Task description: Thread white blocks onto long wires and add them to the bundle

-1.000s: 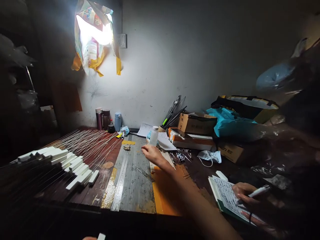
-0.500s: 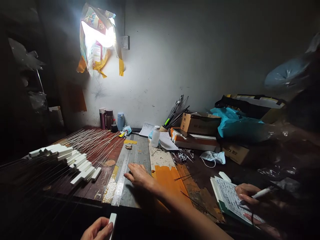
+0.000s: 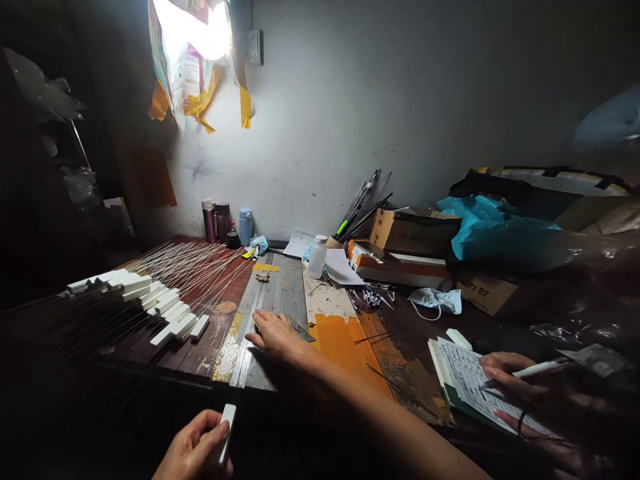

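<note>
Holding white block [image 3: 228,430], left hand [image 3: 194,445], apart from table edge [image 3: 254,387], room between

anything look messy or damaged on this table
Small white pieces lie scattered right of the white bottle. The orange patch has a ragged far edge, and the tabletop beside it looks worn and stained.

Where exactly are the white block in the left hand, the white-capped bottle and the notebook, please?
Held white block [image 3: 229,415]: head view, on its upper end.
White-capped bottle [image 3: 317,261]: head view, on the middle of its body.
Notebook [image 3: 463,368]: head view, on its page of writing.
</note>
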The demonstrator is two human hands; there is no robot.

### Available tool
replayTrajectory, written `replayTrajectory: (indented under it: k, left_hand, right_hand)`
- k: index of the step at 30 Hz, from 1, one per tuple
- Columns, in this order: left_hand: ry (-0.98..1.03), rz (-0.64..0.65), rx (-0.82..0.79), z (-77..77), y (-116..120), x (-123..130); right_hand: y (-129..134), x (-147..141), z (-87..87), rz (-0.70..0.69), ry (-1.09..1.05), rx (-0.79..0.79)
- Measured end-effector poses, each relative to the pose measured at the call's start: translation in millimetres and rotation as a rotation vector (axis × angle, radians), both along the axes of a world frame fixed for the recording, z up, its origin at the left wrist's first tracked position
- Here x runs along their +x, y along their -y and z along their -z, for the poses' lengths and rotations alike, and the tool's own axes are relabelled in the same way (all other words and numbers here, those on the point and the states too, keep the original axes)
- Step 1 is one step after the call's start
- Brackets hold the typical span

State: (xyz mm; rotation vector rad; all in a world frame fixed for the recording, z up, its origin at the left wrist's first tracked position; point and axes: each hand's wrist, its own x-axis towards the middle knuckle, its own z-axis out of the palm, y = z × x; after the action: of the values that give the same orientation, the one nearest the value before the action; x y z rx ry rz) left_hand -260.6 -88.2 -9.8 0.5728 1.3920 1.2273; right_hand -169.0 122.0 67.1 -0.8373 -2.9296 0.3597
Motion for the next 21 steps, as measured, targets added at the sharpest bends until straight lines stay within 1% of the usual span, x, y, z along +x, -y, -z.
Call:
replayTrajectory:
  k: [3,6,13,16,21]
  left_hand:
    - [0.002,-0.007,0.010,-7.4,2,3]
    - [-0.030,0.003,-0.002,-11.1,3,2]
    - [-0.071,-0.002,0.017,-10.7,-1,0]
    - [-0.086,-0.008,0.031,-11.8,-5,0]
    - [-0.096,0.022,0.027,-15.7,-15,-3]
  right_hand:
    - [-1,-4,3.8,-0.029,0.022,0.001]
    - [0,-5,4.6,-0.059,0.037,0.016]
    - [-1,-4,2.6,-0.091,0.048,0.044]
    - [0,-5,1.0,-0.091,0.053,0.044]
    - [2,-6,-2.3,-0.080,0.066,0.036]
